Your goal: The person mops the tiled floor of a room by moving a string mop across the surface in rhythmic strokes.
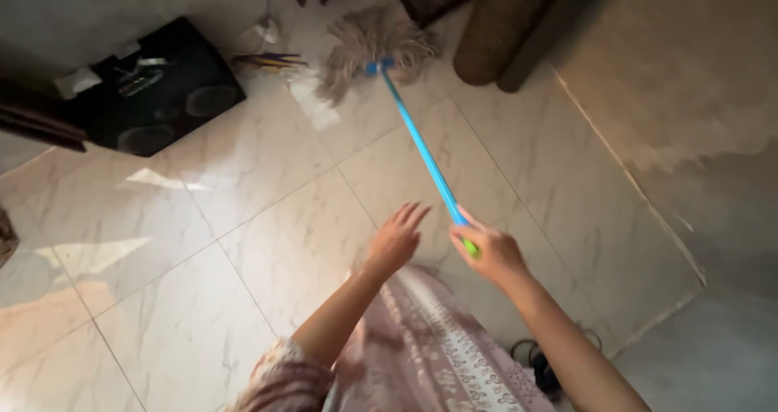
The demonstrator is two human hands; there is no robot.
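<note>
Light: dim room, warm pool on the floor [267, 217] centre
Glare: pale sheen on tiles
Edges: dark, soft, slightly blurred

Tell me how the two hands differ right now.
The right hand is closed around the blue mop handle near its green end; the left hand is open and holds nothing. The right hand's fingers are curled; the left's are spread, pointing forward. Both are bare and reach out over the marble tile floor.

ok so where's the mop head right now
In the head view the mop head lies on the marble floor at top centre, right of the black box and left of the brown cushion.
</note>
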